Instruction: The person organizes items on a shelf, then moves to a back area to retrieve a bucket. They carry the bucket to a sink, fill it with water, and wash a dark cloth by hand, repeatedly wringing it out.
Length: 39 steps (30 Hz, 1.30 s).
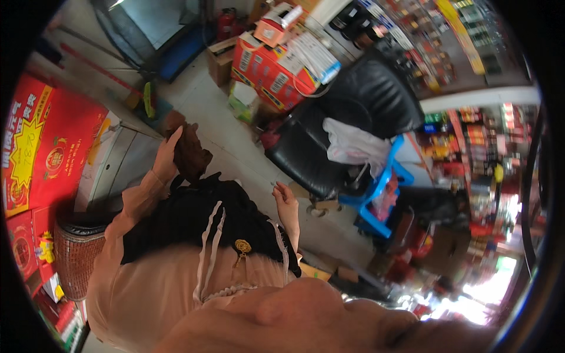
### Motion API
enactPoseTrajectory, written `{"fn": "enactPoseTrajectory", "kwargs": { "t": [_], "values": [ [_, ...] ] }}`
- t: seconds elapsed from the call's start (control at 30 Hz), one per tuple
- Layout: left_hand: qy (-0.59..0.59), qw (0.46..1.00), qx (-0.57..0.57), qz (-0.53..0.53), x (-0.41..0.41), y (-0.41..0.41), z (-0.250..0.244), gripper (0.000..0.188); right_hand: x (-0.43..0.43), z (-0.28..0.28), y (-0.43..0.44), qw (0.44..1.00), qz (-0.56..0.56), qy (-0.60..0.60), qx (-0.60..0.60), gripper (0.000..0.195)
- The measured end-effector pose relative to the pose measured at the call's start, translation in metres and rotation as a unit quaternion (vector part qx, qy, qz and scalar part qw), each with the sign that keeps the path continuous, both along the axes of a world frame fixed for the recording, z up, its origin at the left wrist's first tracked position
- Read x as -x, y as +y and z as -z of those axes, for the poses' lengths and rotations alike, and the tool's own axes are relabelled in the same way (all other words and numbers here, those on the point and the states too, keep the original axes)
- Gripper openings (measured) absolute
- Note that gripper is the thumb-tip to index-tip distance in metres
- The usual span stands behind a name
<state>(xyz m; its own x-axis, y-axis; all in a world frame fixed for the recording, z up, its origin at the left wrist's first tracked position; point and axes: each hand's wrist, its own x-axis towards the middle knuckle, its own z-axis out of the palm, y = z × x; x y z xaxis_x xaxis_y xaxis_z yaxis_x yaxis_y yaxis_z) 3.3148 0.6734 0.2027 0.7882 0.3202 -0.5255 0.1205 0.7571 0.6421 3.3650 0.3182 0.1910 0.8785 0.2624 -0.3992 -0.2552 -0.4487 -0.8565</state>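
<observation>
My left hand (167,159) grips a crumpled dark brown cloth (192,152), which hangs beside a grey-white cabinet (132,152). My right hand (287,202) is raised near my right side, fingers loosely bent, and nothing is plainly held in it. Between the hands lies the black fabric (207,198) of my clothing, with pale ribbons. Beyond my right hand stands a black padded chair (304,159) with a white plastic bag (353,143) on it.
A blue plastic stool (382,189) stands against the chair. Red cartons (273,77) are stacked behind it. Stocked shelves (468,137) line the right side. A wicker basket (81,260) and red boxes (57,150) are at the left. Grey floor (229,132) shows between cabinet and chair.
</observation>
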Motion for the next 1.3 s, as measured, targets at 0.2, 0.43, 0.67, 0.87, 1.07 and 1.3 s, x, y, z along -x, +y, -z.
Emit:
{"fn": "enactPoseTrajectory", "kwargs": {
  "t": [0.2, 0.43, 0.67, 0.87, 1.07, 1.3],
  "values": [
    [0.072, 0.987, -0.02, -0.139, -0.035, 0.046, -0.012, 0.044, -0.112, 0.021, 0.058, 0.994, -0.107, 0.025, 0.021, 0.035],
    [0.05, 0.964, -0.071, -0.25, -0.13, 0.135, -0.026, 0.043, -0.288, 0.022, 0.179, 0.968, -0.251, 0.001, 0.017, 0.024],
    [-0.019, 0.959, -0.123, -0.254, -0.274, 0.293, -0.047, 0.039, -0.378, -0.021, 0.414, 0.875, -0.482, 0.012, -0.042, 0.013],
    [-0.08, 0.951, -0.133, -0.266, -0.384, 0.426, -0.069, 0.031, -0.393, -0.065, 0.621, 0.83, -0.504, -0.107, -0.215, 0.035],
    [-0.054, 0.957, -0.131, -0.253, -0.491, 0.539, -0.111, 0.028, -0.45, -0.096, 0.757, 0.853, -0.466, -0.018, -0.235, 0.053],
    [-0.041, 0.958, -0.15, -0.24, -0.598, 0.664, -0.107, 0.03, -0.555, -0.12, 0.877, 0.846, -0.482, -0.004, -0.229, 0.037]
  ]
}}
